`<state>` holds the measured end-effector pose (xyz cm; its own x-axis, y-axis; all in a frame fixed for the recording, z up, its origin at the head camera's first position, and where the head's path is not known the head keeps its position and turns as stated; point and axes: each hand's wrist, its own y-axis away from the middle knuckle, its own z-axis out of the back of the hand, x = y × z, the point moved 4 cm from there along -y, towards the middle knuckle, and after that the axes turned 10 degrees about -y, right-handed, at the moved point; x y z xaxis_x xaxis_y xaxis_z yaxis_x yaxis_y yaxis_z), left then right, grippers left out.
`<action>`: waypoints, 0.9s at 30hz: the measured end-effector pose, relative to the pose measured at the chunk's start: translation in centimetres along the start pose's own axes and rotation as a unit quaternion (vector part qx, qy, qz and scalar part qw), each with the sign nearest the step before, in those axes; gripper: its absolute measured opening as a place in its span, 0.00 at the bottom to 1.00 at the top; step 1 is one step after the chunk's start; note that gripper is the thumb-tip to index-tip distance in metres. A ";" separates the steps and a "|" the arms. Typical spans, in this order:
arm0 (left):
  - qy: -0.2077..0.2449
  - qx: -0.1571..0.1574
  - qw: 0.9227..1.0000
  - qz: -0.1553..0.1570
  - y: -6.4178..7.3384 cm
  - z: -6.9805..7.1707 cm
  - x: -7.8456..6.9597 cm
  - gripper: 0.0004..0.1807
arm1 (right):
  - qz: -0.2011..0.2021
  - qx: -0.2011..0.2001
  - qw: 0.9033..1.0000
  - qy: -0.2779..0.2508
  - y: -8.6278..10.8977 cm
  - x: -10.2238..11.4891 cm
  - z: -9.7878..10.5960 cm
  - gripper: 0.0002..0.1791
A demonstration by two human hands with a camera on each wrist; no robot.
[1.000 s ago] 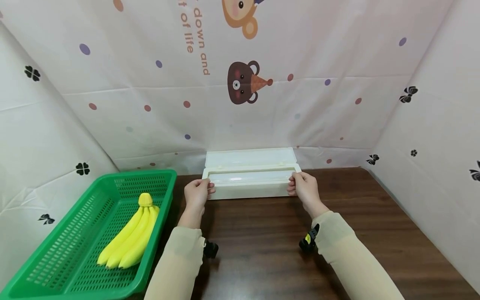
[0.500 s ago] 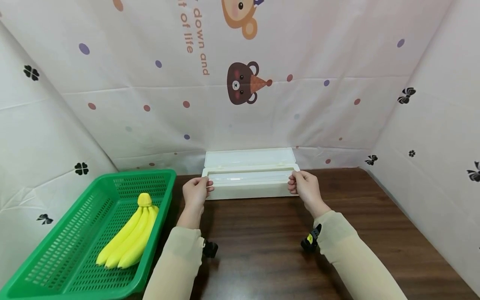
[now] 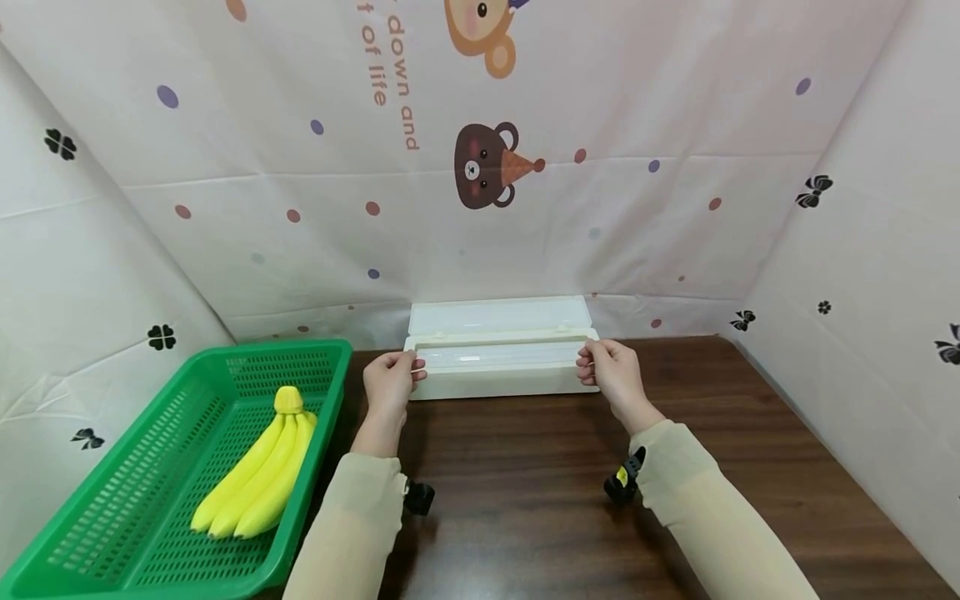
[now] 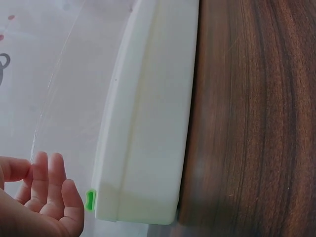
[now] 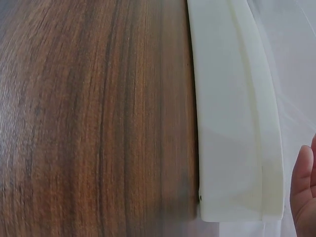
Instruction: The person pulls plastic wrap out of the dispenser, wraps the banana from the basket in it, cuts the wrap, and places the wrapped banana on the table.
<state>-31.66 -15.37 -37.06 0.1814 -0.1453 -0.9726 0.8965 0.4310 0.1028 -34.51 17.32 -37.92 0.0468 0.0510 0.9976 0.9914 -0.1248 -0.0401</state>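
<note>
Table [image 3: 517,483]: dark, glossy wood grain. Box [image 3: 495,384]: smooth, long, white plastic, lid raised, just below frame centre. Film [image 3: 470,358] – clear, thin, shiny – spans its opening; left hand [image 3: 390,385] and right hand [image 3: 613,377], well apart, pinch its ends.

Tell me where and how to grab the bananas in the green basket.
Probably by the stem, from above, fingers across it: it is narrower than the spread bananas and points to the far end, while the basket's walls hinder a sideways approach.
</note>
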 end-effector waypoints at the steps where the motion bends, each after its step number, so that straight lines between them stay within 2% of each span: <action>1: 0.002 -0.001 1.000 -0.001 0.0 0.0 -0.1 0.17 | 0.003 -0.001 1.000 0.001 -0.1 0.0 0.0 0.22; 10: 0.012 0.012 1.000 -0.018 0.2 -0.5 -0.6 0.14 | 0.016 -0.006 1.000 0.018 0.0 0.6 0.9 0.24; 15: 0.014 0.002 1.000 -0.023 0.3 0.0 -0.8 0.15 | 0.017 0.007 1.000 0.019 0.0 0.9 0.5 0.25; 27: 0.012 0.000 1.000 -0.022 0.3 0.4 -1.3 0.16 | 0.030 0.009 0.999 0.019 -0.2 1.4 0.3 0.22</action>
<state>-31.46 -15.47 -35.69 0.1330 -0.1426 -0.9808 0.9031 0.4251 0.0607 -34.57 17.68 -36.51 0.1013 0.0063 0.9948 0.9889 -0.1095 -0.1000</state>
